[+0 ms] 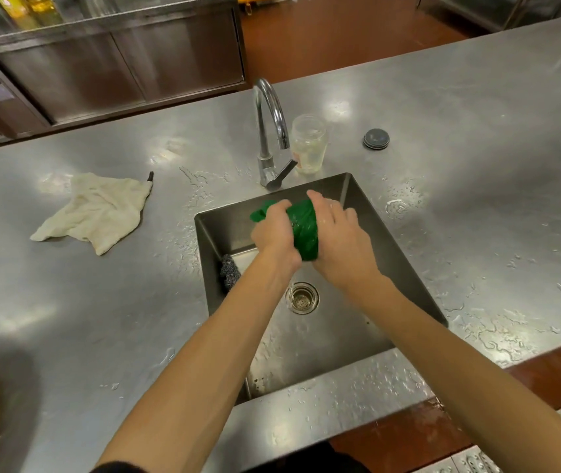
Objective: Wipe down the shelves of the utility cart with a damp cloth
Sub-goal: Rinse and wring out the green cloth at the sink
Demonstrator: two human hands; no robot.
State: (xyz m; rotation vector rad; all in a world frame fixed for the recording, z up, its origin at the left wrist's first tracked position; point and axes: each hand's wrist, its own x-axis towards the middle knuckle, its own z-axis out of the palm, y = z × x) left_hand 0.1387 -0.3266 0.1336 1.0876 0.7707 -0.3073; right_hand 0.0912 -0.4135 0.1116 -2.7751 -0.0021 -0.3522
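Both hands (306, 233) round green cloth (303, 230)

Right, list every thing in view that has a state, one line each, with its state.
green cloth: bunched, gripped in both hands over the sink
left hand: closed on the cloth
right hand: closed on the cloth
faucet: no water running
sink: wet, not filled, drain open
white cloth: lying crumpled on the counter
clear jar: upright, lid off
counter: wet around the sink

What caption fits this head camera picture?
Both hands, left and right, wring a green cloth over the sink.
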